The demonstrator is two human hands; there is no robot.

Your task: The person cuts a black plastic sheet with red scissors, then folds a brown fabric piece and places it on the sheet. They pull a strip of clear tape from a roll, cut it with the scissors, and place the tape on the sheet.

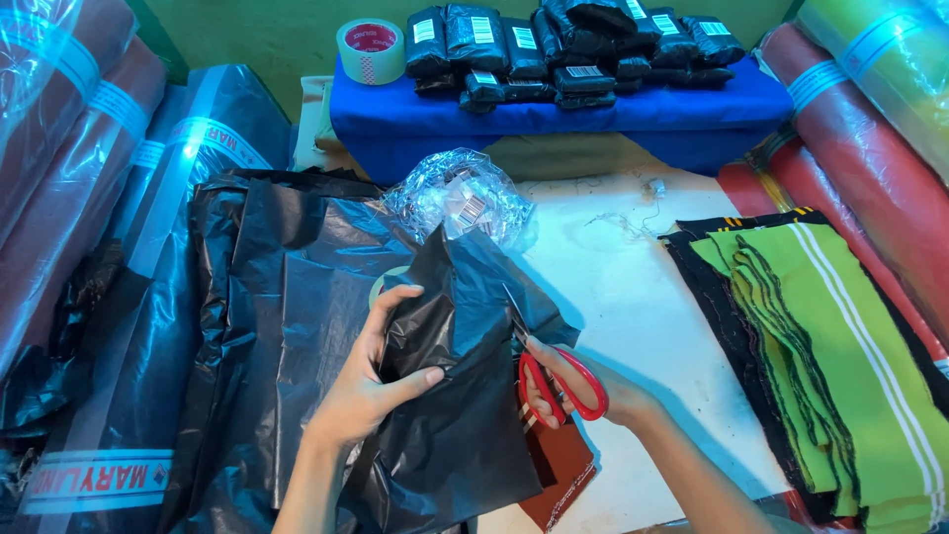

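My left hand (371, 381) grips a fold of black plastic sheet (445, 326), thumb on top and fingers behind it. My right hand (583, 391) holds red-handled scissors (559, 381), whose blades point up into the sheet's right edge. The sheet rises toward a crumpled clear plastic wrap (460, 198). A brown flat piece (559, 470) lies under the sheet, below the scissors.
More black plastic (257, 297) spreads to the left over wrapped fabric rolls (59, 148). Green and black cloth pieces (830, 356) are stacked at right beside red and green rolls (870, 148). A blue bench (554, 114) at the back carries black packets (573, 44) and a tape roll (371, 49).
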